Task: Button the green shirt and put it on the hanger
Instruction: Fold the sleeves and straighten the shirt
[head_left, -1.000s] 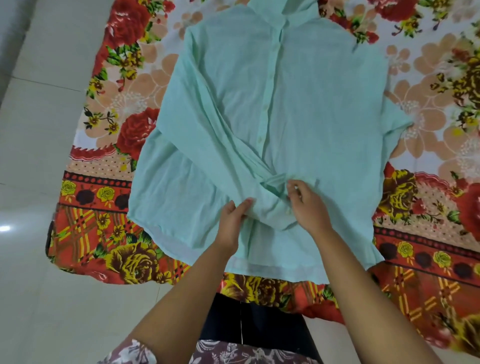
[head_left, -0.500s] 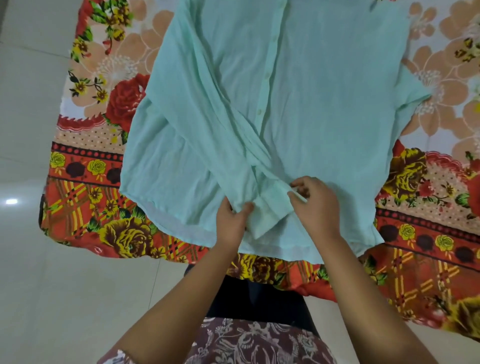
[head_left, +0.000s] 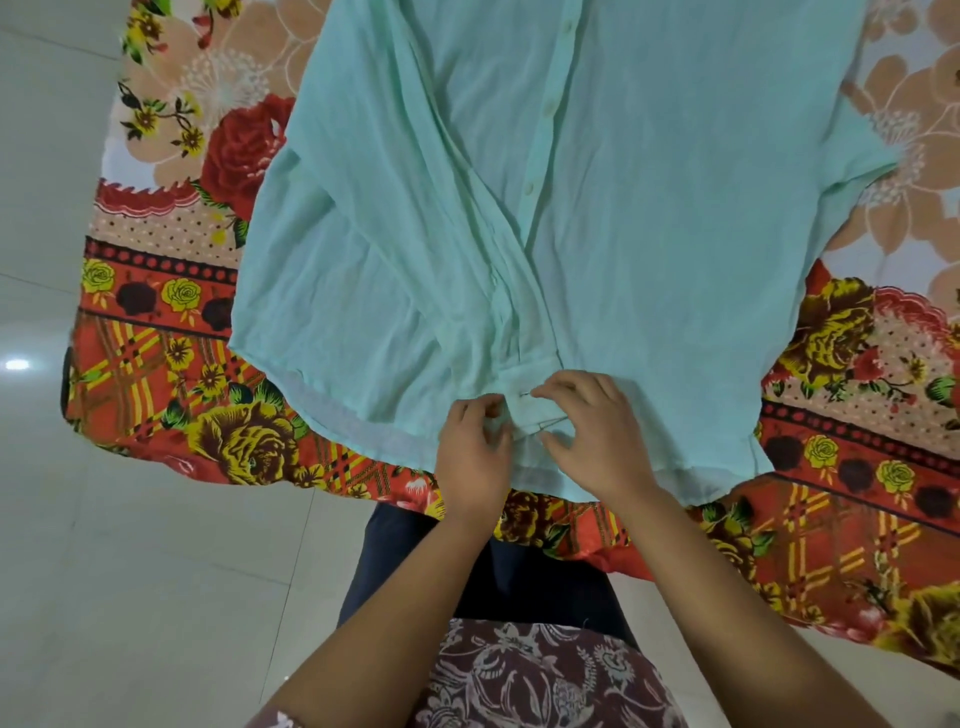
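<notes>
Green shirt lay flat, front up, on floral bedsheet, prob. to keep fabric steady. L hand pinched sleeve cuff near hem. R hand, fingers curled, pinched its other edge. The 2 were likely closing a button. No hanger in view.

A floral sheet carries our work. The green shirt lies on it, beyond our left hand.

Home room, floral bedsheet, pale tiled floor
</notes>
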